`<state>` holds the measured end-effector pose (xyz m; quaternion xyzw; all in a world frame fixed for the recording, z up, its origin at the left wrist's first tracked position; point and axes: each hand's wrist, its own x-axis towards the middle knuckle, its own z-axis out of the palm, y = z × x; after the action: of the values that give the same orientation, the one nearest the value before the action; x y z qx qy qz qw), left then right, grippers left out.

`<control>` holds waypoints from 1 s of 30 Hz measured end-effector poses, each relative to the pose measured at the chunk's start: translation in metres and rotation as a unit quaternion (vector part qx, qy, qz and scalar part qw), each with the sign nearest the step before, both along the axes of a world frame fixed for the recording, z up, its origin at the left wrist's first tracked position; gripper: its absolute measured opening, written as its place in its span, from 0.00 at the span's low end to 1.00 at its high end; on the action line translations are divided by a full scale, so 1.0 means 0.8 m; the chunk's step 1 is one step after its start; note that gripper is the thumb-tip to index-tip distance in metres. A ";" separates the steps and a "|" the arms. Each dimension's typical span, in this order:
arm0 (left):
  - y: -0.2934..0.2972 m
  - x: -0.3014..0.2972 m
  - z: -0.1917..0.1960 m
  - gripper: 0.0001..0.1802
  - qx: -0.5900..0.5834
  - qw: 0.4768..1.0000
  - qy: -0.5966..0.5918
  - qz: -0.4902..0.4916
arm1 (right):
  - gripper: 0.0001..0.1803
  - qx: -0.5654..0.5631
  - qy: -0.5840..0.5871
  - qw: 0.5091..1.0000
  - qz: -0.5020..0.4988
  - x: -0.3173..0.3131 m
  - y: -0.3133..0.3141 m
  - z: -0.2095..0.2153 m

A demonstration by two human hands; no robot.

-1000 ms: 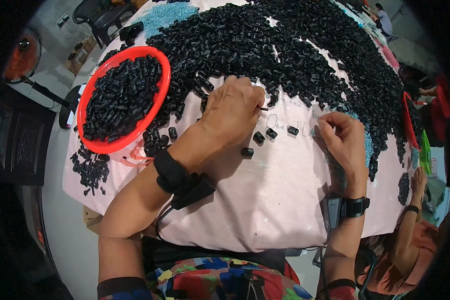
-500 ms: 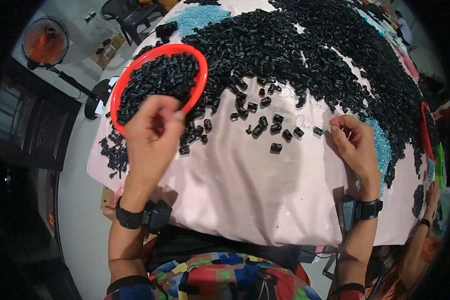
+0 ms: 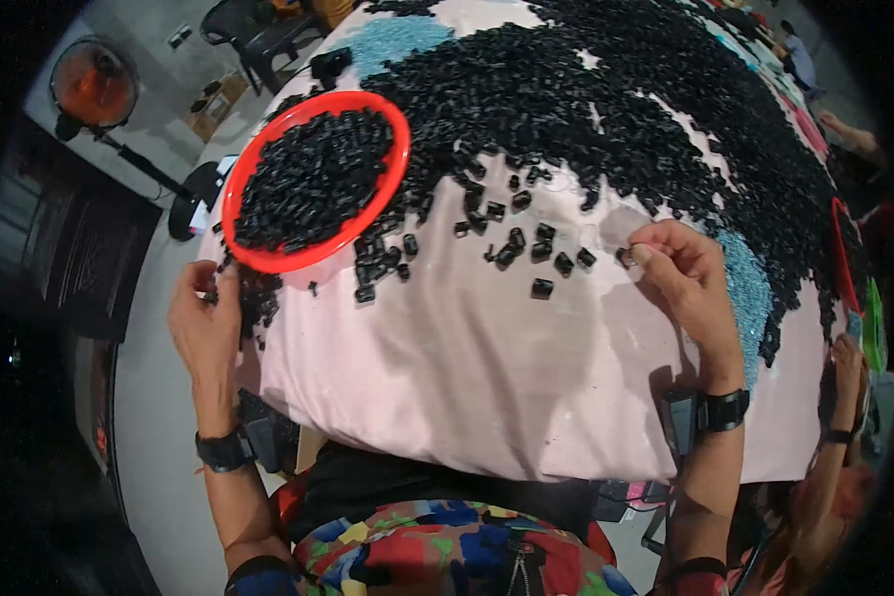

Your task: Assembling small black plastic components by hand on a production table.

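A round red basin full of small black plastic pieces sits at the table's left. A big heap of the same black pieces covers the far half of the pink cloth-covered table. A few loose pieces lie scattered in front of the heap. My left hand is at the table's left edge, just below the basin, fingers up against some spilled pieces; whether it holds any is hidden. My right hand rests on the cloth and pinches one black piece with its fingertips.
An orange fan and a dark chair stand on the floor at the far left. Blue patches show under the heap. At the right, another person's hand works near a red tray and a green object.
My left hand went from the loose pieces at the middle over to the red basin, then down to the table's left edge. My right hand stayed by the loose pieces.
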<state>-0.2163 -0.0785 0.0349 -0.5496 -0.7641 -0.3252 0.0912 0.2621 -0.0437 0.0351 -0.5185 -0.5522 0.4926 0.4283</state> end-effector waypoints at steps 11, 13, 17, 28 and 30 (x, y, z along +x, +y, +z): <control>0.050 0.295 0.008 0.16 -0.047 0.770 -0.277 -0.574 | 0.05 -0.016 0.070 0.996 0.044 -0.020 -0.009 -0.001; 0.060 0.319 0.007 0.15 -0.091 0.783 -0.262 -0.557 | 0.05 -0.004 0.106 0.994 0.039 -0.021 -0.009 -0.003; 0.081 0.336 -0.005 0.12 -0.196 0.738 -0.373 -0.527 | 0.06 -0.020 0.128 0.991 0.014 -0.013 -0.003 -0.013; 0.092 0.328 -0.035 0.07 -0.244 0.599 -0.574 -0.503 | 0.06 0.007 0.102 0.995 -0.008 -0.016 -0.005 -0.020; 0.095 0.323 -0.033 0.08 -0.252 0.590 -0.581 -0.500 | 0.05 0.016 0.106 0.994 -0.010 -0.019 -0.005 -0.016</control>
<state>0.0420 -0.0021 0.0081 -0.5406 -0.3113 -0.3641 -0.6916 0.2466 -0.0480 0.0221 -0.4623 -0.5059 0.5317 0.4976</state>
